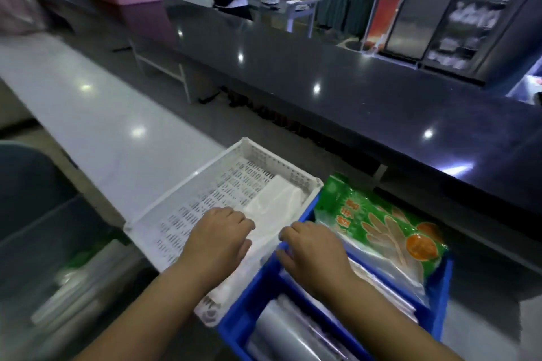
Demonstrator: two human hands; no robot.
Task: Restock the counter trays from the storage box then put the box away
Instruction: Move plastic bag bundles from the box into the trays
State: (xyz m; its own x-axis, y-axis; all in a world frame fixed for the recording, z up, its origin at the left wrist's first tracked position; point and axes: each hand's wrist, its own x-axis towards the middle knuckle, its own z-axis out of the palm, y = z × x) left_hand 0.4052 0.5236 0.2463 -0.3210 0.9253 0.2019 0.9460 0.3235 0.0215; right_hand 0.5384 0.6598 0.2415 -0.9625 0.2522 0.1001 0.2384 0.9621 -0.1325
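Both hands down at the white tray, working a clear packet.

The left hand [218,239] presses a clear plastic packet [274,208] flat inside the white perforated tray [187,184] on the pale desk [88,114]; the right hand [312,252] pinches the packet's edge over the blue storage box [258,299], just beside the tray, a green glove pack [378,223] lying across it.

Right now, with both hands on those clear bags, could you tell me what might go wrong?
The green packet rests tilted on the blue storage box rim, so it could slide out. The clear bags straddle the white tray wall and box edge under the left hand and right hand; they may snag or slip between.
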